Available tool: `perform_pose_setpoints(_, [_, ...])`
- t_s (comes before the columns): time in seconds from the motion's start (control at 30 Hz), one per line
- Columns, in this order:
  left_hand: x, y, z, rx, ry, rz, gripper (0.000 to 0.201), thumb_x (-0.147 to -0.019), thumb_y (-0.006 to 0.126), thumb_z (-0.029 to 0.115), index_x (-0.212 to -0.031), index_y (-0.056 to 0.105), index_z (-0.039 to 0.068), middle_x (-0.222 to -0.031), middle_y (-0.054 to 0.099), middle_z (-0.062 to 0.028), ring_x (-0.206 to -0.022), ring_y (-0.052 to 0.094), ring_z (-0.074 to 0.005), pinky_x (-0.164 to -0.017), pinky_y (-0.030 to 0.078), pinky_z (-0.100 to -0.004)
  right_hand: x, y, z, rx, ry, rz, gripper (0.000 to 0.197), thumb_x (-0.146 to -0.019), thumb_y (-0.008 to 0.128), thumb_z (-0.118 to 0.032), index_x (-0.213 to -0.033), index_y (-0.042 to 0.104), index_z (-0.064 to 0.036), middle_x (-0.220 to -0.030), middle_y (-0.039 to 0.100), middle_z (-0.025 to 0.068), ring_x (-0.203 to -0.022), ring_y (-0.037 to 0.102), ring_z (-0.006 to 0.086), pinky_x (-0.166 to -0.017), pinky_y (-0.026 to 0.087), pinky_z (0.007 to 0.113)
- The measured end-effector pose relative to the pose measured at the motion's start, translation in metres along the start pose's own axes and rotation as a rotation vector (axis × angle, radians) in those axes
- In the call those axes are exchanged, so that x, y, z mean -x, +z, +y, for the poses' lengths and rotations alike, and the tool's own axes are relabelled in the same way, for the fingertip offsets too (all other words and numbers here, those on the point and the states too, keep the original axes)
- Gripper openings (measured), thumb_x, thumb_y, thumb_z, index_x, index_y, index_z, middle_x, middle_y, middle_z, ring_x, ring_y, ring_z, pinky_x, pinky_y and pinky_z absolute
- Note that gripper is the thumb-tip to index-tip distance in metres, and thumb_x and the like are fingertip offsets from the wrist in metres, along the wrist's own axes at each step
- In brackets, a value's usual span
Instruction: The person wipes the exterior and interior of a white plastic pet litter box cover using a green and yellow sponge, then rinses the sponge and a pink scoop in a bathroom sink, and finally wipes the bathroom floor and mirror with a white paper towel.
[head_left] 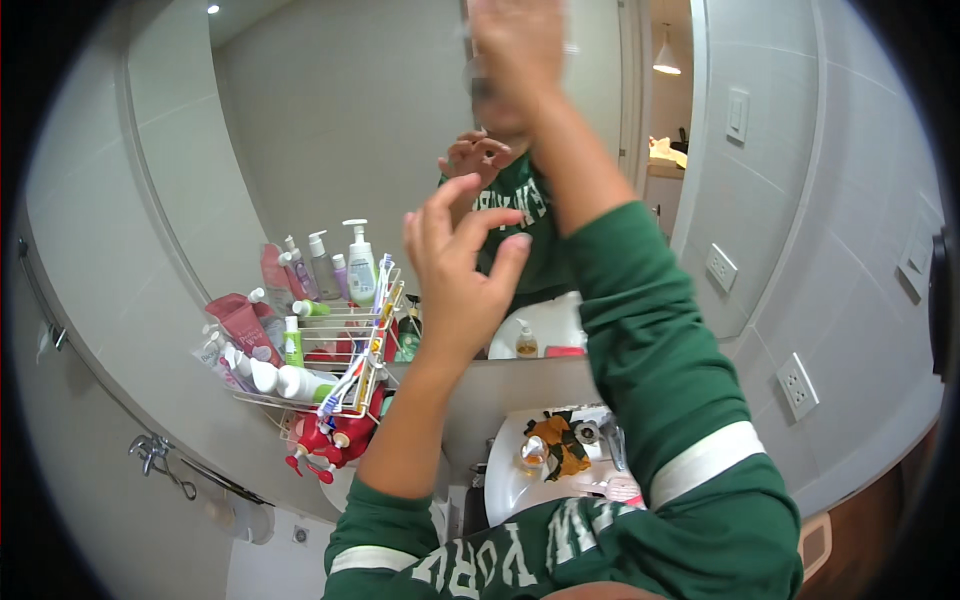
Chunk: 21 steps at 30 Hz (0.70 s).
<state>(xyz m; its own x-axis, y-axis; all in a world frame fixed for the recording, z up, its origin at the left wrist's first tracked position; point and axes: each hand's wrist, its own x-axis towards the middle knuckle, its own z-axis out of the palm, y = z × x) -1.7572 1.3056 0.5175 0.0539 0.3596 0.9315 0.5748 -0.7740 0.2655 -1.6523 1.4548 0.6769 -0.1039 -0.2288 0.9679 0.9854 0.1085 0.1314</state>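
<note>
My left hand (462, 265) is raised in front of the mirror (340, 110), fingers curved and apart, with nothing between them. Higher up, at the top edge, my right hand (520, 55) is smeared by motion. Its fingers are partly cut off, so I cannot tell whether it holds anything. Both arms wear green sleeves with a white band. In the mirror, a reflected hand (475, 155) and green top appear behind my left hand. Below my arms is a white sink (505, 490) with a dark and orange cloth-like thing (560, 445) by the tap (612, 445).
A white wire rack (345, 405) on the left holds several bottles, tubes and toothbrushes. Red pump bottles (330, 440) stand beneath it. A pink item (622, 488) lies by the sink's right side. Wall outlets (797, 387) are on the right; a metal shower fitting (152, 455) is far left.
</note>
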Motion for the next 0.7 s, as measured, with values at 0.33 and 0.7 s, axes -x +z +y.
perform_pose_setpoints(0.33, [0.015, -0.034, -0.033, 0.097, -0.198, 0.405, 0.010, -0.084, 0.057, 0.012, -0.088, 0.062, 0.004, -0.114, 0.049, -0.0110, -0.112, 0.043, -0.0243, -0.099, 0.030, -0.0392, 0.039, 0.022, -0.128, -0.327, -0.524, -0.088, 0.045, -0.089, 0.041, -0.030, -0.131, 0.044, -0.0154, -0.139, 0.039, 0.0096, -0.129, 0.034, 0.0303, -0.106, 0.023, 0.048])
perform_pose_setpoints(0.7, [0.050, 0.048, 0.005, 0.064, -0.203, 0.114, 0.007, -0.084, 0.059, 0.013, -0.083, 0.059, 0.006, -0.110, 0.050, -0.0089, -0.108, 0.043, -0.0232, -0.095, 0.031, -0.0377, -0.019, -0.051, 0.226, 0.056, 0.042, -0.029, 0.044, -0.095, 0.035, -0.026, -0.136, 0.041, -0.0102, -0.146, 0.032, 0.0100, -0.134, 0.032, 0.0267, -0.111, 0.019, 0.044])
